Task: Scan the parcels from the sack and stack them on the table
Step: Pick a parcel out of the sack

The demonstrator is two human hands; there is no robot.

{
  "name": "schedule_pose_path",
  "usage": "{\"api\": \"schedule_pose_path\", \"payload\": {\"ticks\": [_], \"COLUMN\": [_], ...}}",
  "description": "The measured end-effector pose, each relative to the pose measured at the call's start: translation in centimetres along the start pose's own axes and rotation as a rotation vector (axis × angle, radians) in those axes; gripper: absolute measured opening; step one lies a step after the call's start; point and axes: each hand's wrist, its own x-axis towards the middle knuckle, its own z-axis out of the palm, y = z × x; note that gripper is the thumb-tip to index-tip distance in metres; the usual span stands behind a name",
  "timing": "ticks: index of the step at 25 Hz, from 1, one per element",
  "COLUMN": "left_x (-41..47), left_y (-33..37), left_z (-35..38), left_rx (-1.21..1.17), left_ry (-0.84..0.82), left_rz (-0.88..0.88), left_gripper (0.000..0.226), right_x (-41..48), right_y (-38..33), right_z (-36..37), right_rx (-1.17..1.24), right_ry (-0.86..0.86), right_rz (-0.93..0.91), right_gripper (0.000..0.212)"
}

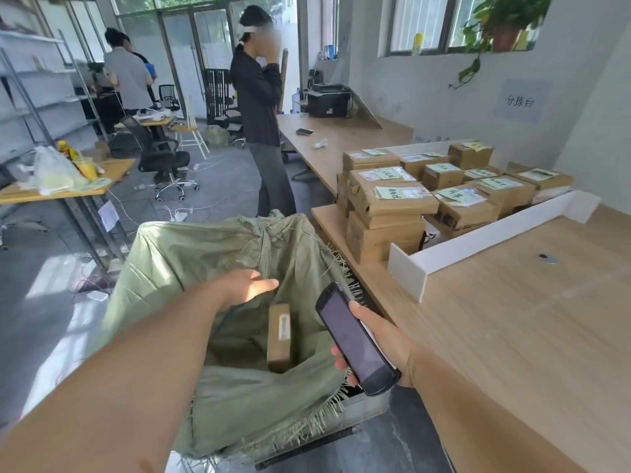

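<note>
A slim brown cardboard parcel (279, 336) with a white label stands on edge deep inside the frayed green woven sack (191, 254), whose mouth gapes for reaching in. Above the sack's mouth the left hand (244, 285) hovers, fingers straight and empty, seemingly bound for that parcel. At the sack's right rim the right hand (382, 339) grips a black handheld scanner (355, 339), screen up, ready for the label; beyond the sack, labelled brown boxes (392, 206) sit stacked on the pale wooden table (512, 319).

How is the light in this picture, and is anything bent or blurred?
Head view: daylight from the windows washes out the floor; a sunlit patch falls on the left hand; the wide lens tilts the shelves; the scanner screen is dark, without glare.
</note>
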Motion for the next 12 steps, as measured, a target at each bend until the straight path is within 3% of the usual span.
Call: {"api": "schedule_pose_path", "payload": {"ticks": [3, 7, 12], "left_x": [1.4, 3.2, 5.4], "left_y": [0.7, 3.5, 10.6], "left_z": [-0.4, 0.1, 3.3], "left_rx": [-0.095, -0.165, -0.205], "left_ry": [0.041, 0.049, -0.034], "left_rz": [0.061, 0.167, 0.402], "left_gripper": [0.068, 0.058, 0.040], "right_x": [0.6, 0.0, -3.0], "right_y": [-0.1, -0.2, -0.1], "right_z": [-0.5, -1.2, -2.9], "right_rx": [0.011, 0.062, 0.141], "right_ry": [0.018, 0.091, 0.253], "right_rz": [-0.004, -0.019, -0.065], "right_gripper": [0.082, 0.071, 0.073]}}
